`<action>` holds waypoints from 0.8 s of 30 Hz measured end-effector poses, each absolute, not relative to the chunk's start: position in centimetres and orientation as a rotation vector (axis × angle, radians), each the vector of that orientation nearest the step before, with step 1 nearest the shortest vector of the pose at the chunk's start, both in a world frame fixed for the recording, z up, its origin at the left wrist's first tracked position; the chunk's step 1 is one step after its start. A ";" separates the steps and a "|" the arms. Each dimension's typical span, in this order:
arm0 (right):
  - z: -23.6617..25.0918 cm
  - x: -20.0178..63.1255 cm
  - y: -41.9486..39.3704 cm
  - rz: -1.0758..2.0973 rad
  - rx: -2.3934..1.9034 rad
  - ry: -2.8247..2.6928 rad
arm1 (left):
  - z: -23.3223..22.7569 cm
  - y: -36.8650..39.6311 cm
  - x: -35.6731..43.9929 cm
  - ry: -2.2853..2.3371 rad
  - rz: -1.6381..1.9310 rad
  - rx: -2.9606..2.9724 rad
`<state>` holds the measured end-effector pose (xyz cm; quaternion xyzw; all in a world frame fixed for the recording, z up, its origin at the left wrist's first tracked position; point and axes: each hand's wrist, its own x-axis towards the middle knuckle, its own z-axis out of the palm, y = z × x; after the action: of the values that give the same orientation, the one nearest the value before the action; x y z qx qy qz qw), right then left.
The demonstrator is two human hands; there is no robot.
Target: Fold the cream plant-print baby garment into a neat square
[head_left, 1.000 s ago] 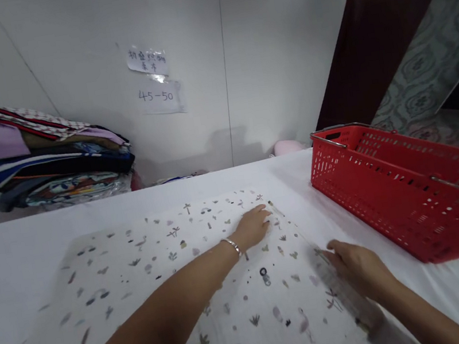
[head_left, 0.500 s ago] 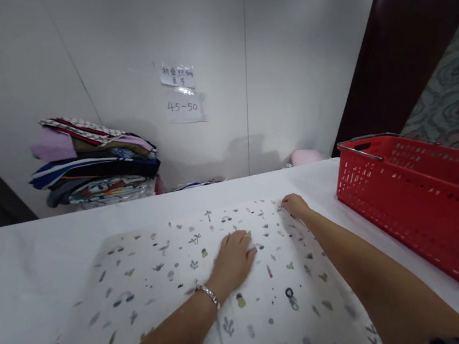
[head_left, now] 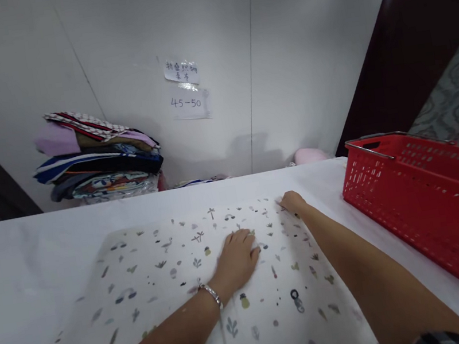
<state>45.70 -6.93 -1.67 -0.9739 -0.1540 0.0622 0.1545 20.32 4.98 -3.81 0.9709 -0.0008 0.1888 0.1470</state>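
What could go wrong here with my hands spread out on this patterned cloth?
The right hand grips the far corner of the patterned cloth while the left hand presses its middle; pulling against that palm could wrinkle it. The right forearm lies near the red basket, so a wide sweep might knock it. The cloth could also slide on the white table cover.

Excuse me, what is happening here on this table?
A person is handling a white patterned cloth spread flat on a white table. The left hand, with a bracelet at the wrist, lies flat with its palm on the middle of the cloth. The right hand reaches to the far right corner and seems to pinch the edge there. A red basket stands to the right, and a pile of folded fabrics sits against the wall.
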 end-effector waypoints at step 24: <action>-2.4 45.0 -8.1 0.042 -2.543 -0.359 | -3.3 6.0 21.0 0.021 0.437 2.679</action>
<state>45.04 -8.14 -2.37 -0.9497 -0.1340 0.0157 0.2826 21.01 6.05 -3.30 0.9645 0.0075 0.1573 0.2122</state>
